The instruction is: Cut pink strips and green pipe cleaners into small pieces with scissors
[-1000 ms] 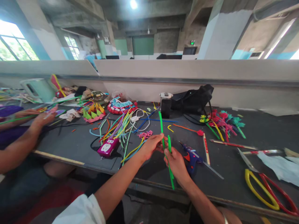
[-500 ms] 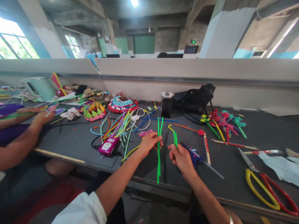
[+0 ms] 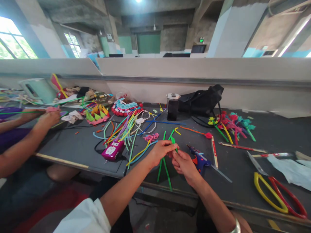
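Note:
My left hand is closed, its thumb and finger pinching beside a short bundle of green stems. Touching it from the right, my right hand has its fingers closed round the same short bundle. Long green stems cross below and behind my left hand, their lower ends spread apart over the table edge; whether my left fingers hold them is hidden. Just behind the hands lies a bent yellow piece. A blue glue gun rests right of my right hand, and a pink fuzzy cluster lies to the left.
Scissors with yellow and red handles lie at the right. A purple power strip and many coloured stems are on the left. Behind stand a cup and a black bag. Another person's hands work at far left.
My hands have come together, bringing the short green bundle to my left fingers. The long green stems, parallel before, now cross. The other person's hands have shifted slightly.

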`<move>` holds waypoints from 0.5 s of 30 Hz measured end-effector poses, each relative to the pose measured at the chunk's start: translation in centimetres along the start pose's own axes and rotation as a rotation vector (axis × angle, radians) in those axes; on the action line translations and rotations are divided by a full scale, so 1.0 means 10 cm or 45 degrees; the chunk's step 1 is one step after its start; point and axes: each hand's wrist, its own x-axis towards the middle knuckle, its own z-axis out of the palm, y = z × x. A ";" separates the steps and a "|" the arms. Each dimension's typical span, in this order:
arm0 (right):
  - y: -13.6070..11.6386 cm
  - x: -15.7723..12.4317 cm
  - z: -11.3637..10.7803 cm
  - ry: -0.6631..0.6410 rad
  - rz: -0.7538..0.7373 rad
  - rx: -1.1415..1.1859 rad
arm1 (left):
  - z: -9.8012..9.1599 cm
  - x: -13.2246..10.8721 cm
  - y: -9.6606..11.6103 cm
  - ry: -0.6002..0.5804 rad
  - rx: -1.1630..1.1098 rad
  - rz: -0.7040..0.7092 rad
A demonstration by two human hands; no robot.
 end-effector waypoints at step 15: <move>-0.03 -0.01 -0.02 0.071 -0.109 -0.058 | -0.18 0.06 0.04 0.186 -0.290 -0.023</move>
